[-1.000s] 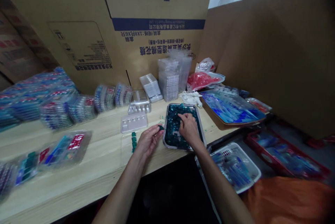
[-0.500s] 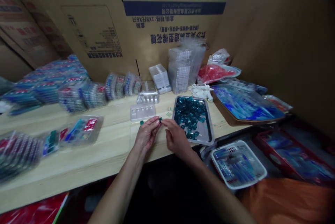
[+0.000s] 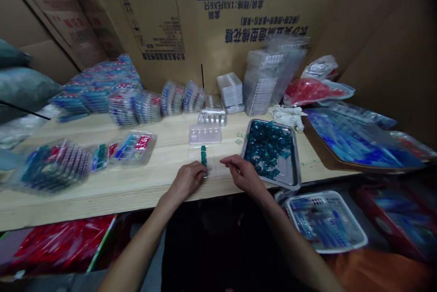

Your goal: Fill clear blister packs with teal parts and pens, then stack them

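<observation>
Fingertips of my left hand (image 3: 187, 180) press together, any pinch hidden | green row (image 3: 204, 154) near counter (image 3: 136, 201) front edge, I appear to align its near end | calls for light release | right hand (image 3: 246, 176) loosely spread

The scene is dim and cool, its light source out of view. The wooden surface (image 3: 164, 146) looks brightest (though still muted); the upper right corner sinks nearly to black. Soft glare touches the clear plastic stack (image 3: 261, 82). The red crate (image 3: 363, 210) is blurred, and wide-angle distortion stretches the edges.
</observation>
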Demonstrator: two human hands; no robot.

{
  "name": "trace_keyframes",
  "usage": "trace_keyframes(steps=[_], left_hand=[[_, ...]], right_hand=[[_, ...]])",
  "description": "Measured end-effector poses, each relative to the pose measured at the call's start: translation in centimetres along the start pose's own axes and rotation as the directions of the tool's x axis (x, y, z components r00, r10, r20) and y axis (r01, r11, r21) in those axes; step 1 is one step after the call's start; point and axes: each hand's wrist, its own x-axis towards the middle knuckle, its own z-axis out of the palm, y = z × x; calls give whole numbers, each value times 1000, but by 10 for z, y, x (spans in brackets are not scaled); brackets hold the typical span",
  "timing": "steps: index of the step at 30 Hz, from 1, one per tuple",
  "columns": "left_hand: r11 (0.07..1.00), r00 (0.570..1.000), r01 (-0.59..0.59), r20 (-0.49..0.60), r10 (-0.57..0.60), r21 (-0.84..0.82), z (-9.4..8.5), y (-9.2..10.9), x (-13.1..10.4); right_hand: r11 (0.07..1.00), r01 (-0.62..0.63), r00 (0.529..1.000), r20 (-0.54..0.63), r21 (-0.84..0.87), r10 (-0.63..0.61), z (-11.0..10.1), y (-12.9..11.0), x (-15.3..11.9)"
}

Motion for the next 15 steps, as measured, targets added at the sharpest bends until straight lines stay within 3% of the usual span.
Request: trace_keyframes(steps=[3,8,15], left_hand=[[997,998,-63,10,63,51,7,-2,-5],[995,987,-77,-139,85,61,13,-12,-10],[973,955,-196,-199,218,126,27,-15,-21]], right_hand=[[999,-31,999,31,-14,31,4,-1,0],[998,-51,996,74,24,49,10,4,0],[997,-61,990,128,42,55,26,13,0]])
